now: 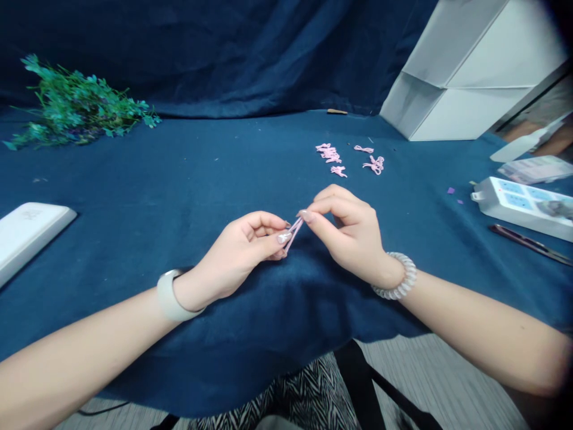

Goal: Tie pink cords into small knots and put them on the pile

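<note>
Cord (pixel 295 230), pink, at least two strands, near center between left hand (pixel 246 245) and right hand (pixel 349 230). Right thumb and forefinger pinch its far right part; left thumb and fingers pinch its near left part. Pink cord bundles (pixel 329 153) lie far, right of center.

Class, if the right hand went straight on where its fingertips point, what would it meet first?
Besides the pink cord it pinches, the right hand would probably meet the left hand first, just ahead; depth between them is hard to judge from one view.
</note>
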Available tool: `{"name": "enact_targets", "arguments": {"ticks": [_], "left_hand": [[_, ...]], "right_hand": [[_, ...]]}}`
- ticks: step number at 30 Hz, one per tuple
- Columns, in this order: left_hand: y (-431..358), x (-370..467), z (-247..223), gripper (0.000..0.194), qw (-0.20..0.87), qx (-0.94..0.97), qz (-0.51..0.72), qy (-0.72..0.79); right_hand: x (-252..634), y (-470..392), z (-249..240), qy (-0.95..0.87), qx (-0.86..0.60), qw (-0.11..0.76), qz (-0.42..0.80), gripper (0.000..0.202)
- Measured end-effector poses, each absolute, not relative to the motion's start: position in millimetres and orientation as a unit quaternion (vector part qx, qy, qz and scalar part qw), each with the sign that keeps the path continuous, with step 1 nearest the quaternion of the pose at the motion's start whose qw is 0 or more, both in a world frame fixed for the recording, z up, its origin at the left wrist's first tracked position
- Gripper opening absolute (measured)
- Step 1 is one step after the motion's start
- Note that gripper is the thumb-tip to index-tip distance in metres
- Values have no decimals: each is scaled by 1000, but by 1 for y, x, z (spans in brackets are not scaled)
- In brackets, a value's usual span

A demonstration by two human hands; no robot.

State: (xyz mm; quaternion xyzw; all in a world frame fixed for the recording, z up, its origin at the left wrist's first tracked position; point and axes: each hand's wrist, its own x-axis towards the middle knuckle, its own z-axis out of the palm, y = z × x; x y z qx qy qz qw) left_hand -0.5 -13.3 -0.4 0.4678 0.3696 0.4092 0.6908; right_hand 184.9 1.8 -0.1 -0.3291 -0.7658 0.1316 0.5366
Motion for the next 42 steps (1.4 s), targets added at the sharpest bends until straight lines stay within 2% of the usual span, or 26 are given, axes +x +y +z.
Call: {"name": "enact_targets", "arguments": {"ticks": [6, 12, 22, 24, 27, 32, 36, 42], "left_hand": [[-12, 0, 1, 16, 667, 446, 416, 428], [-8, 1, 3, 24, 635, 421, 452, 465], [-9, -4, 0, 29, 493, 564, 460, 477], [-10, -3, -1, 31, 516, 552, 476, 450], [-9, -1, -5, 28, 639, 463, 477, 386], [-4, 1, -8, 25, 783, 378, 373, 324], [-5, 1, -7, 26, 800, 386, 314, 336], [-8, 0, -5, 28, 794, 406, 299, 339]], "right_hand": [[185, 2, -2, -752, -341, 543, 154, 12], [185, 2, -4, -744, -354, 548, 145, 12], [185, 3, -3, -755, -348, 530, 168, 13], [184, 4, -5, -758, -347, 524, 171, 11], [183, 3, -6, -765, -331, 523, 177, 9], [182, 3, -8, -765, -317, 526, 193, 8], [182, 4, -8, -757, -324, 533, 194, 8], [183, 5, -7, -741, -342, 545, 192, 9]]}}
